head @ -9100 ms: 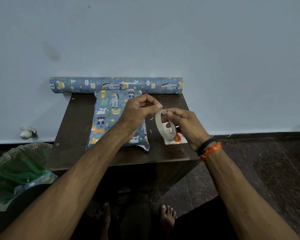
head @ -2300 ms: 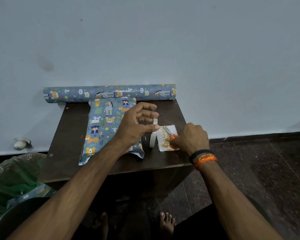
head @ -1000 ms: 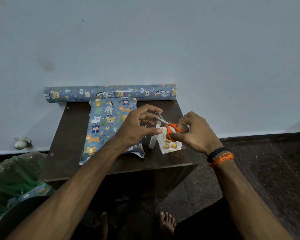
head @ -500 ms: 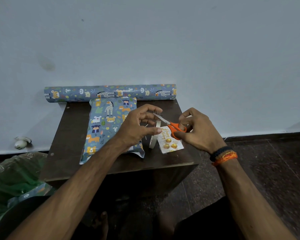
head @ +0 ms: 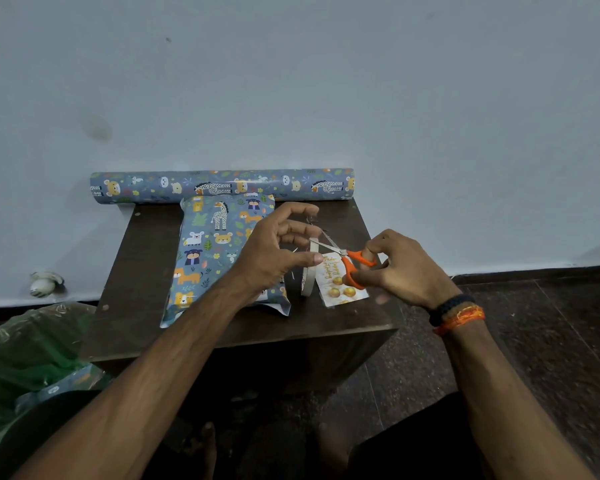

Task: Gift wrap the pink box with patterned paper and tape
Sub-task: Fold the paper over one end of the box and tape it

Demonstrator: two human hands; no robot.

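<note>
The box wrapped in blue animal-print paper [head: 219,251] lies on the dark wooden table [head: 136,271], its near end flap loose. My left hand [head: 278,247] hovers over the box's right edge. Its thumb is against the tape roll [head: 308,271], which stands on edge, and its fingers are curled above, holding a stretch of tape that is barely visible. My right hand [head: 402,268] grips orange-handled scissors [head: 355,265], with the blades pointing left at the tape beside my left fingers.
The roll of wrapping paper [head: 222,185] lies along the wall at the table's back edge. A small card with gold balls [head: 340,287] lies under the scissors. A green plastic bag [head: 25,351] sits on the floor to the left, and a small white object [head: 44,282] by the wall.
My right hand picked the scissors up off the card and brought the blades to the tape at my left fingers. My left hand has stayed at the tape roll.
</note>
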